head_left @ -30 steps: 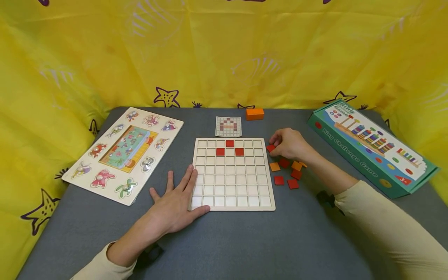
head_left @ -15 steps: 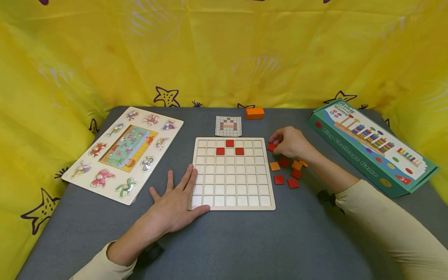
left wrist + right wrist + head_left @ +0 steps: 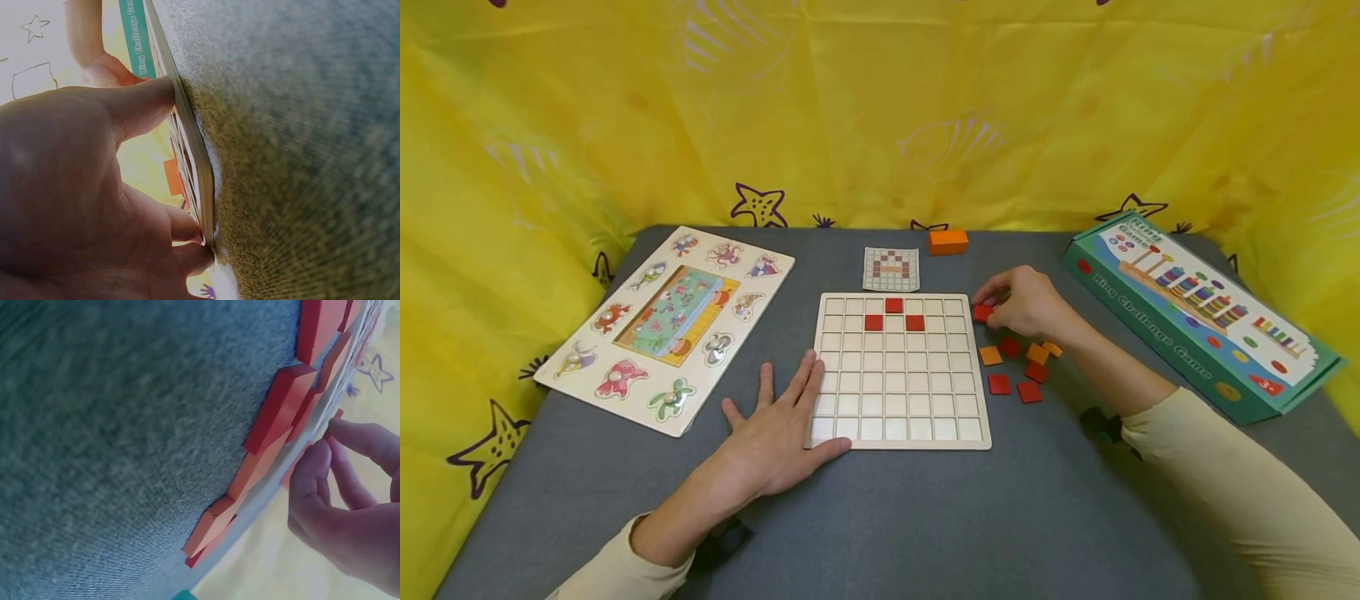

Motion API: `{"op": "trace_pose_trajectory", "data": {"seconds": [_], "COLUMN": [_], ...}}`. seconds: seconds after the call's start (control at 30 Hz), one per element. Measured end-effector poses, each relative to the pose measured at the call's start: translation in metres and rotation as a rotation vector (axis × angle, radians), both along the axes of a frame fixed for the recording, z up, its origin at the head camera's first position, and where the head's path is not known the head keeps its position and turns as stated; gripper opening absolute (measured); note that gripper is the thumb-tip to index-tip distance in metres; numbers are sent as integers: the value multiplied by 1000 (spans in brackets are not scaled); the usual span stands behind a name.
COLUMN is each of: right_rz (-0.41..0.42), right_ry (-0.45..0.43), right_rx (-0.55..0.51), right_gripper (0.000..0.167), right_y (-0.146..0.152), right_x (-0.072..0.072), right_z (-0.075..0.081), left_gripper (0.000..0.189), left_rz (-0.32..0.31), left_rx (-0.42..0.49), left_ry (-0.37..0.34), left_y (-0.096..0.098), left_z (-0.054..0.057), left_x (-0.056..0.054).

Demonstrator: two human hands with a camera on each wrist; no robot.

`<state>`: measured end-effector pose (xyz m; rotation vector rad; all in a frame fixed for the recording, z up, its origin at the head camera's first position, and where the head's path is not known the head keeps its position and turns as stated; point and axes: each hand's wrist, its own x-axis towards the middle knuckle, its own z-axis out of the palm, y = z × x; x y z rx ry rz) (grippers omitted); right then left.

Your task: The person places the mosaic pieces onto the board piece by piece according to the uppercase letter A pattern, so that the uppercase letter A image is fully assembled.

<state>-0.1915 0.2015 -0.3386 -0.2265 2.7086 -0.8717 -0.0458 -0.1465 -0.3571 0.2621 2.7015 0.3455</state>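
A pale wooden grid board (image 3: 893, 445) lies mid-table in the head view, with red square tiles (image 3: 893, 306) in three of its upper cells. My left hand (image 3: 767, 450) is spread at the board's lower left corner, fingers along the left edge and thumb on the bottom rim. In the left wrist view the thumb (image 3: 147, 106) touches the board's edge (image 3: 199, 162). Beyond the board's upper right corner, my right hand (image 3: 1022, 302) pinches a red tile (image 3: 982, 313). Its thumb and fingertips meet around the tile in the right wrist view, where the fingers partly hide it.
Several loose red and orange tiles (image 3: 999, 384) lie right of the board. A pattern card (image 3: 891, 283) and an orange block (image 3: 947, 242) are behind it. An animal puzzle board (image 3: 673, 417) lies left, a green game box (image 3: 1180, 333) right. A yellow curtain (image 3: 850, 108) surrounds the table.
My right hand has risen slightly and the red tile at its fingertips has turned a little squarer to the board. The left hand stays put on the board; the head view shifts slightly.
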Motion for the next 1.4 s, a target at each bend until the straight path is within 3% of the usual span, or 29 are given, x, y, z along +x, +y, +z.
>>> {"op": "trace_pose_trajectory", "data": {"seconds": [0.47, 1.4], "right_rz": [-3, 116], "right_ry": [-57, -77], "right_rx": [-79, -114], "right_gripper": [31, 31], "right_y": [-14, -42], "right_x": [7, 17], "right_z": [2, -3], "left_gripper": [109, 108], "left_rz": [2, -2], "left_rx": [-2, -1], "left_ry": [-1, 17], "left_y": [0, 0], "left_z": [0, -1], "left_x": [0, 1]}}
